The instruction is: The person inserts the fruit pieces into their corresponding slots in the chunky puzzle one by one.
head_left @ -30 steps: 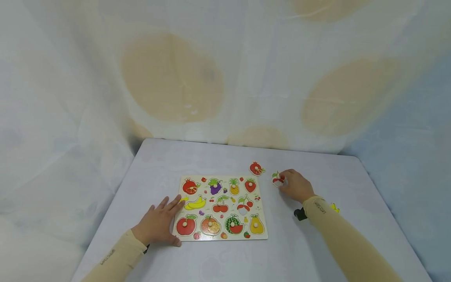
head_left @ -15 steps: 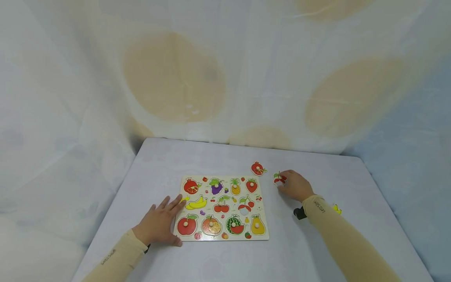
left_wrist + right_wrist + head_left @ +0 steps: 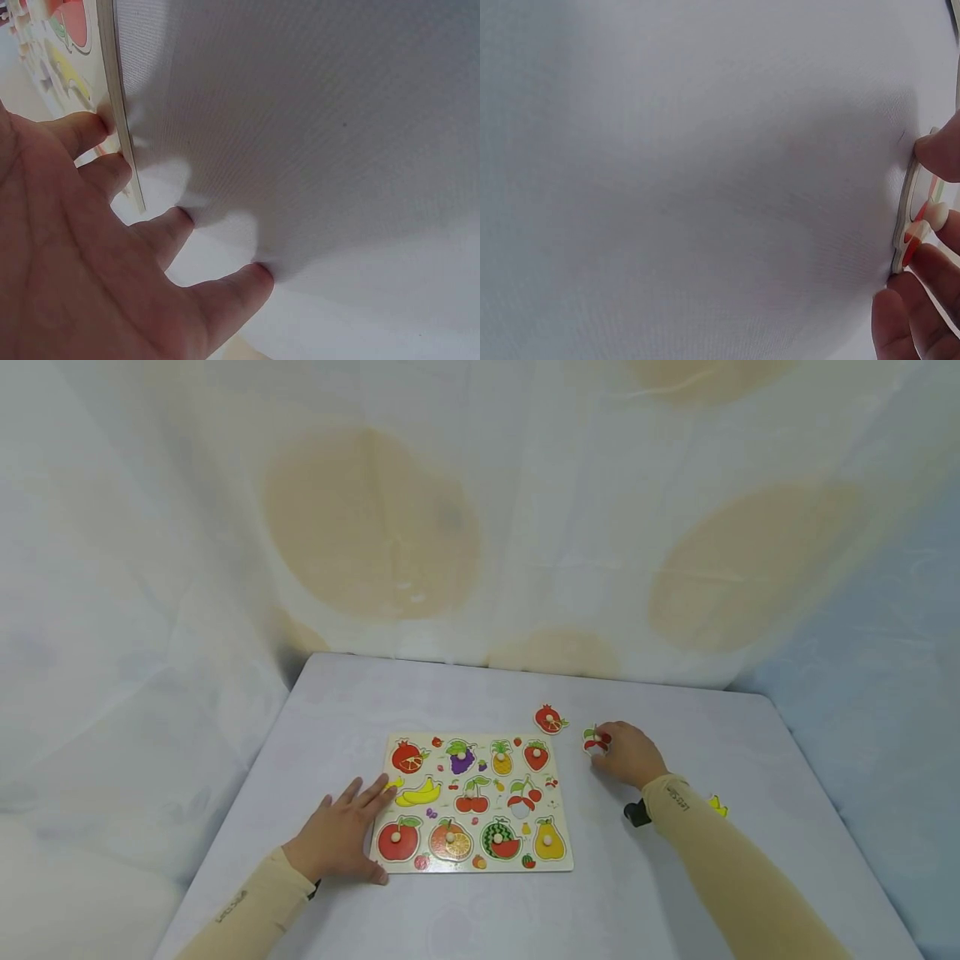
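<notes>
A wooden fruit puzzle board [image 3: 487,814] lies flat on the table, with knobbed pieces such as the grapes, orange and pear in it. My left hand [image 3: 341,831] rests spread at the board's left edge; in the left wrist view, two fingers [image 3: 109,172] touch the board and two others reach the white cloth. My right hand [image 3: 630,756] pinches a red-and-white lychee puzzle piece [image 3: 595,744] right of the board, low over the table. In the right wrist view, thumb and fingers sit around the edges of that lychee piece [image 3: 913,229], near its white knob.
A loose pomegranate piece [image 3: 548,720] lies behind the board's back right corner. Partly hidden by the right sleeve is a yellow piece [image 3: 717,806]. The pomegranate [image 3: 407,757], banana [image 3: 418,792] and lychee [image 3: 519,807] spots on the board show no knobs. Patterned cloth [image 3: 495,527] hangs behind the table.
</notes>
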A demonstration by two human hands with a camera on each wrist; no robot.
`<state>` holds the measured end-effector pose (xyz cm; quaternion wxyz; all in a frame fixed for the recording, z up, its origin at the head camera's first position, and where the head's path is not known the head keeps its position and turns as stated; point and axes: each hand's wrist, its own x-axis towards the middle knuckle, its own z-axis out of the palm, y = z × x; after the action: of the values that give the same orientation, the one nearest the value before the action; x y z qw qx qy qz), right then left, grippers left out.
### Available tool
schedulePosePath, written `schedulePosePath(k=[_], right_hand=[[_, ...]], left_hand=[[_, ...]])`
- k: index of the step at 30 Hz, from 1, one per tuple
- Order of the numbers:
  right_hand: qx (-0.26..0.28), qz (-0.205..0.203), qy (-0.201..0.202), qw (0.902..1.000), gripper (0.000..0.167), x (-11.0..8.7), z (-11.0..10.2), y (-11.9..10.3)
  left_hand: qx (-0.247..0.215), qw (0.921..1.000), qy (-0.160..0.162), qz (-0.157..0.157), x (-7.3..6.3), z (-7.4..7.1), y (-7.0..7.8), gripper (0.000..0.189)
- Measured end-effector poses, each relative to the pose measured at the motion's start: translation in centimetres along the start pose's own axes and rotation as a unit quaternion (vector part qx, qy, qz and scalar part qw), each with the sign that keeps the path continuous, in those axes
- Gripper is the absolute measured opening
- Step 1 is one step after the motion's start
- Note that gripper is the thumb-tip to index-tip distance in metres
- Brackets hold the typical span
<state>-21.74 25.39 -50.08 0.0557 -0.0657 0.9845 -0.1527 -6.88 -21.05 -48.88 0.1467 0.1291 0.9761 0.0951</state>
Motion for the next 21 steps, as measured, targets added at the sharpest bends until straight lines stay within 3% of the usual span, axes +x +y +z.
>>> schedulePosePath(k=[21], right_hand=[[0.002, 0.003, 0.003, 1.0, 0.05, -0.29, -0.33, 0.27]], left_hand=[[0.007, 0.9999, -0.004, 0.008, -0.04, -0.26, 0.06, 0.123]])
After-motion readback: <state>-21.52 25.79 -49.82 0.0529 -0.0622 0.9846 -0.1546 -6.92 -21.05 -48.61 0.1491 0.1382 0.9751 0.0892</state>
